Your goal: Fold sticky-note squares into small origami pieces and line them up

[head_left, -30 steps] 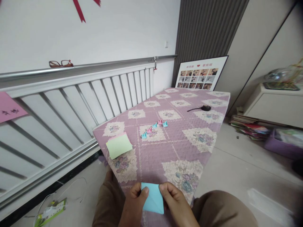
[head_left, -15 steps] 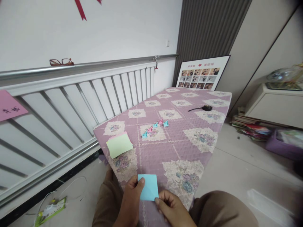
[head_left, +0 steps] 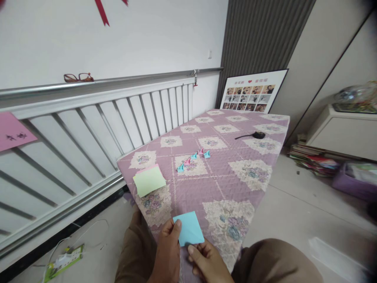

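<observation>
Blue paper square: held low between both hands, over the near end of the mauve quilted cloth. Pinched its left side with the left hand, thumb laid on top and fingers tucked beneath. Had the right hand at the lower edge, near the right corner, with fingers curled and thumb just below that edge; could not tell whether pinching the paper or only touching it. Saw brown trouser legs to either side of the hands.

Ahead of the left hand and somewhat to its left, noted a stack of square sheets, pale green uppermost, pink and yellow showing at the edges. Farther ahead of both hands, counted five small folded papers, three blue and two pink, in a bent row. Well beyond the right hand, to its right, noticed a black round object with a thin tail.

Far left of the left hand, saw a pink sheet with handwriting against a white radiator, and eyeglasses on the pipe above. Farthest ahead, rightward, made out a leaning photo board.
</observation>
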A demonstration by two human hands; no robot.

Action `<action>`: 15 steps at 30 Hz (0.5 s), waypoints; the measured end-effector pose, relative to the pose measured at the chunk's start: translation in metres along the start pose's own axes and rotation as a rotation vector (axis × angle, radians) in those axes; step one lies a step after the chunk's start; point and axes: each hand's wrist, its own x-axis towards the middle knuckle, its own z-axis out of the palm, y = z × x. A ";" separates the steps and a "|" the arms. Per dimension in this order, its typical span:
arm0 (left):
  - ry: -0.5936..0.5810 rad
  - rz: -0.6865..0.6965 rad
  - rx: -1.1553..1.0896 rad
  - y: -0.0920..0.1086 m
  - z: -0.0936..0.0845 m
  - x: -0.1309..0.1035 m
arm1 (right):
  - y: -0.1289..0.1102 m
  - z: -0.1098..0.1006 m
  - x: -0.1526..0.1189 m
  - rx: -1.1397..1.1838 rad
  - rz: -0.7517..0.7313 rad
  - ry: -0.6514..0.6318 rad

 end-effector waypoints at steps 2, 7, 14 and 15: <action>-0.012 -0.020 -0.064 -0.004 0.002 -0.002 | 0.005 0.005 0.002 -0.007 0.017 0.049; -0.001 -0.020 -0.138 -0.007 0.002 -0.005 | 0.011 0.006 0.007 -0.077 -0.023 0.108; 0.003 -0.017 -0.156 -0.003 0.004 -0.004 | 0.012 0.012 0.010 -0.089 -0.080 0.155; -0.020 -0.021 -0.125 -0.006 0.001 -0.003 | 0.009 0.010 0.009 -0.081 -0.104 0.155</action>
